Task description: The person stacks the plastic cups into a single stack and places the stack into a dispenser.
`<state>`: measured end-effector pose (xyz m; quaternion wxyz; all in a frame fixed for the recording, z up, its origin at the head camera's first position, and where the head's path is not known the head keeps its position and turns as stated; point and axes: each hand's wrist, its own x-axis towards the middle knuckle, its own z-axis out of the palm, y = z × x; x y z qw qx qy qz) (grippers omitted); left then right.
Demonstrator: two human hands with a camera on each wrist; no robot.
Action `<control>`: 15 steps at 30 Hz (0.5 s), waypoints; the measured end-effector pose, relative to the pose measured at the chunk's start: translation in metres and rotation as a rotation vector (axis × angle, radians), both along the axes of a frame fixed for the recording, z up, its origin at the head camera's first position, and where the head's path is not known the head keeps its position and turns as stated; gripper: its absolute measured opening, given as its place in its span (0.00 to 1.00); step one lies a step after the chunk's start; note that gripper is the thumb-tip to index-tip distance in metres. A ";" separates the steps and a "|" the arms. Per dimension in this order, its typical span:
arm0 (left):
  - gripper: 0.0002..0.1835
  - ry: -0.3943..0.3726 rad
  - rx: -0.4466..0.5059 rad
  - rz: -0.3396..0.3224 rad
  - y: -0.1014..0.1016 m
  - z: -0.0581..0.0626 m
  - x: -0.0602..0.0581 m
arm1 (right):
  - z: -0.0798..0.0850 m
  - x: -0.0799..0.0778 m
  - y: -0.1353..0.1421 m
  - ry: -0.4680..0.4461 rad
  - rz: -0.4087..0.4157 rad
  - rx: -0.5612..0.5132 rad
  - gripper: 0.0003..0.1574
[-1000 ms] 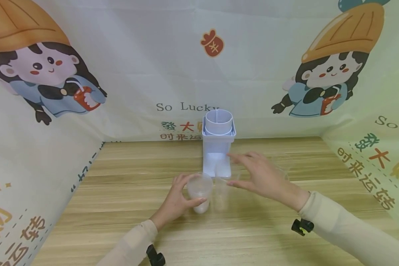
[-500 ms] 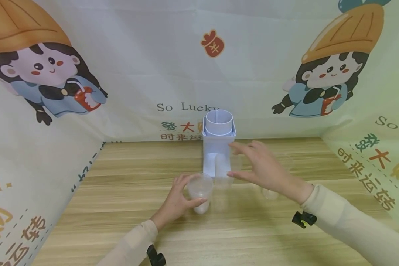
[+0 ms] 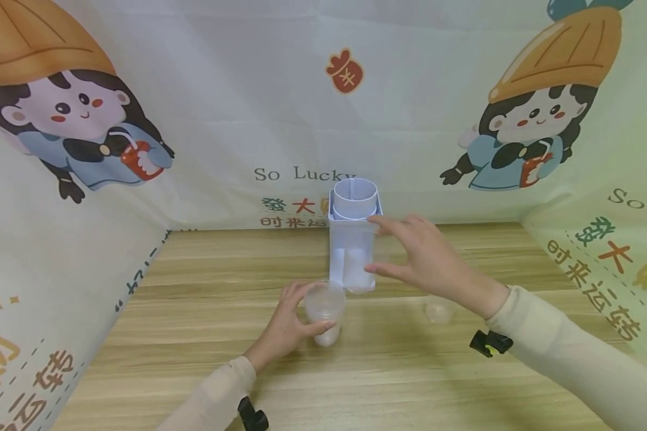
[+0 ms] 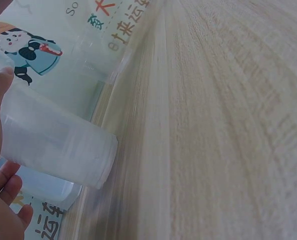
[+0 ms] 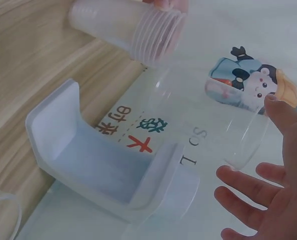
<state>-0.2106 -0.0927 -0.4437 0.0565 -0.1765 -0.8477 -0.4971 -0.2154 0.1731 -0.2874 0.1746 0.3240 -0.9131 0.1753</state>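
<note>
My left hand grips a stack of clear plastic cups at the table's middle. In the right wrist view several nested rims show on this stack; its base end stands at the wood in the left wrist view. A single clear plastic cup is held between the thumb and fingers of my right hand. That cup overlaps the front of a white cup-dispenser-like stand in the head view. The stand has a square collar with a round tube rising from its top and an open bay below.
Another clear cup is on the wooden table, partly hidden behind my right wrist. A printed cloth walls off the back and both sides, close behind the stand.
My right hand has moved forward and slightly up with the single cup, bringing it over the stand's front. The cup behind my right wrist shows more. My left hand and the stack stay put.
</note>
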 end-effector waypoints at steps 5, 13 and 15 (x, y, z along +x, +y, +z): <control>0.36 0.015 -0.003 -0.003 0.000 -0.001 0.000 | 0.004 0.003 -0.006 -0.040 0.004 0.001 0.50; 0.36 0.016 -0.002 -0.005 0.000 -0.002 -0.001 | 0.003 0.001 -0.018 0.006 0.048 -0.009 0.49; 0.37 0.027 -0.002 -0.009 0.000 -0.003 -0.001 | 0.003 0.001 -0.021 0.015 0.061 -0.010 0.49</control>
